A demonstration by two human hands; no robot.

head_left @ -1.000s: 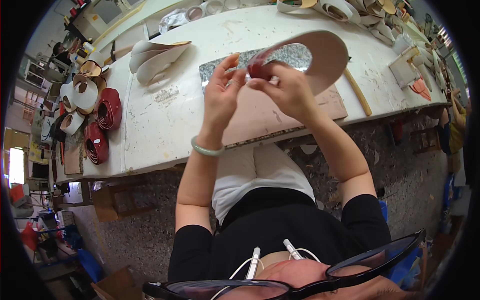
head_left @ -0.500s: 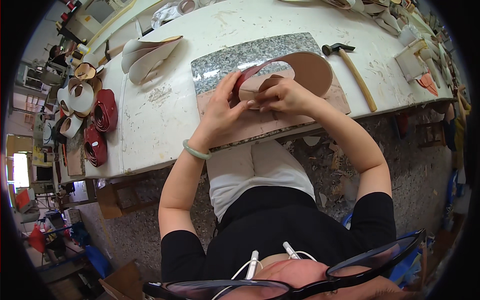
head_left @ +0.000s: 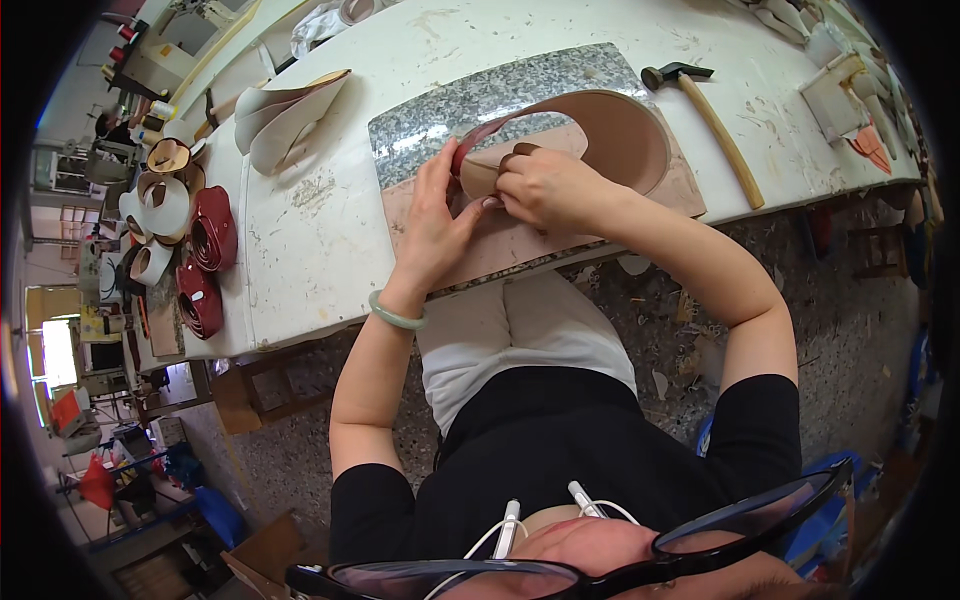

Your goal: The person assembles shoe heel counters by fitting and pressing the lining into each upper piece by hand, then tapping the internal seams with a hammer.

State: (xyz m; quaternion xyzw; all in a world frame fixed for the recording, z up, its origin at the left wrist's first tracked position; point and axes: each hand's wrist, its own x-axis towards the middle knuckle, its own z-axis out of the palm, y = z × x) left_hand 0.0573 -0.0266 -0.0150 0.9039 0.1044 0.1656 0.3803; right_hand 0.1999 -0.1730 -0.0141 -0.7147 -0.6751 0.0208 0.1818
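Observation:
A curved leather piece [head_left: 632, 140], tan inside and dark red along its left edge, stands bent into a loop on a pinkish-brown mat [head_left: 470, 252]. The mat covers the near part of a speckled stone slab [head_left: 412, 140]. My left hand [head_left: 432, 222], a pale green bangle at its wrist, closes on the loop's left end, fingers outside and thumb along the near side. Beside that thumb, my right hand [head_left: 548, 188] grips the loop's near wall with bent fingers. Its fingertips are partly hidden.
Right of the slab lies a hammer [head_left: 722, 140] with a wooden handle. Pale curved pieces [head_left: 285, 125] rest at the table's far left. Rolled dark red strips [head_left: 210, 228] and pale rolls [head_left: 160, 200] stand farther left. A box-shaped holder [head_left: 832, 108] is at the right.
My right hand has shifted slightly left along the near wall, its fingers more tightly bent. My left hand keeps its hold on the loop's left end. The whole view has tilted slightly.

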